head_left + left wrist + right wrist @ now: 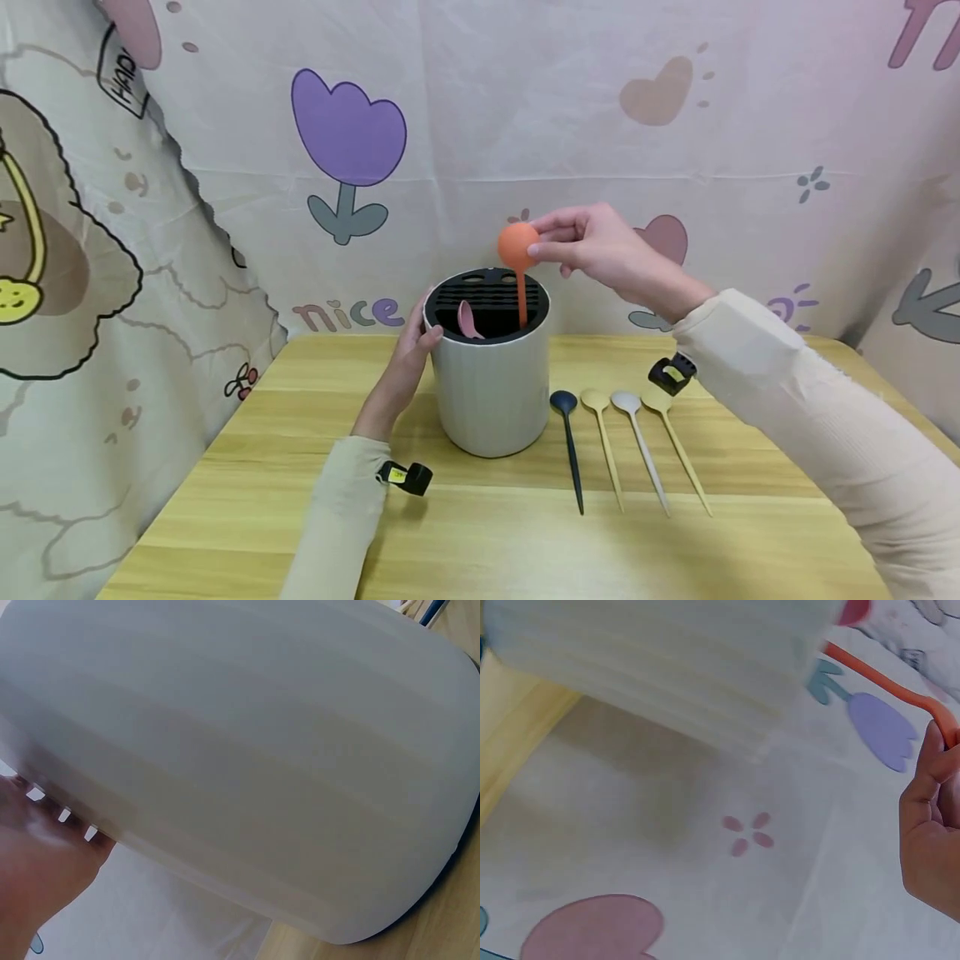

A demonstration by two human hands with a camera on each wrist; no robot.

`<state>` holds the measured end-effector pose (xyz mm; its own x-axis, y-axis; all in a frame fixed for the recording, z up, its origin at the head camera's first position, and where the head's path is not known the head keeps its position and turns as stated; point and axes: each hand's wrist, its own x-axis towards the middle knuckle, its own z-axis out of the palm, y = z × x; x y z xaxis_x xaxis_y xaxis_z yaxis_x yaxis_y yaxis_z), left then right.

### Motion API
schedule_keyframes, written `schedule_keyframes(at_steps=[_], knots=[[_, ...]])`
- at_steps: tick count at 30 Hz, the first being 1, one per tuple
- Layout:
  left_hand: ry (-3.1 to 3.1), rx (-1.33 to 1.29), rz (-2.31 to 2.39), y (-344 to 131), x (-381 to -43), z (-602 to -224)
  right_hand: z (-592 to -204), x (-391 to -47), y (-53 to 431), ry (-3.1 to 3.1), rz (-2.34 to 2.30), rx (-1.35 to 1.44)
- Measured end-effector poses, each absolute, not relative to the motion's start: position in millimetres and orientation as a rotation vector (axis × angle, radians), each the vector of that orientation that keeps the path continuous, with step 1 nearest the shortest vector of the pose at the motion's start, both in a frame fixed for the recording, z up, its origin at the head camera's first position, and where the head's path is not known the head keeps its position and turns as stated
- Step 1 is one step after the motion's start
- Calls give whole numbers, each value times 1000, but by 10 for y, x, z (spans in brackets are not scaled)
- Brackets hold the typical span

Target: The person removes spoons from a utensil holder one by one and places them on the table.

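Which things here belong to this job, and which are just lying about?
In the job:
orange spoon, pinched by the right hand
pale container, held by the left hand
pink spoon inside it
probably dark spoon, grey spoon, two yellow spoons

Just around:
printed cloth
wooden table
black wrist devices

Printed fabric backdrop point(510, 100) and wood-grain table point(225, 517).
Backdrop, pale ground — purple tulip point(348, 133) with grey leaves point(348, 218), left of centre; multicoloured lettering "nice" point(349, 314) below it; tan heart point(658, 92) at upper right, pink heart point(670, 237) lower; red cherries point(251, 384) and a yellow motif point(17, 302) on the left-hand side. Table, light yellow-brown — banded grain, standing before the backdrop.
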<state>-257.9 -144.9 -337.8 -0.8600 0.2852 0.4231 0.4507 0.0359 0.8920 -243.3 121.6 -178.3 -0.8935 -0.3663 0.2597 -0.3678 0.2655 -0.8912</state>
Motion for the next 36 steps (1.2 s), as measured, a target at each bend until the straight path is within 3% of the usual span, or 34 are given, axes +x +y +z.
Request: schedule_keyframes(at_steps=[8, 19, 36], knots=[[-2170, -771, -1934, -1433, -2574, -3379, -1556, -2279, 1394, -2302, 1791, 772], [-2169, -776, -1927, -1434, -2588, -3392, -1484, -2230, 1720, -1780, 2311, 917], [-2163, -787, -1932, -1445, -2606, -3404, -2096, -2287, 2008, -2276, 2063, 664]])
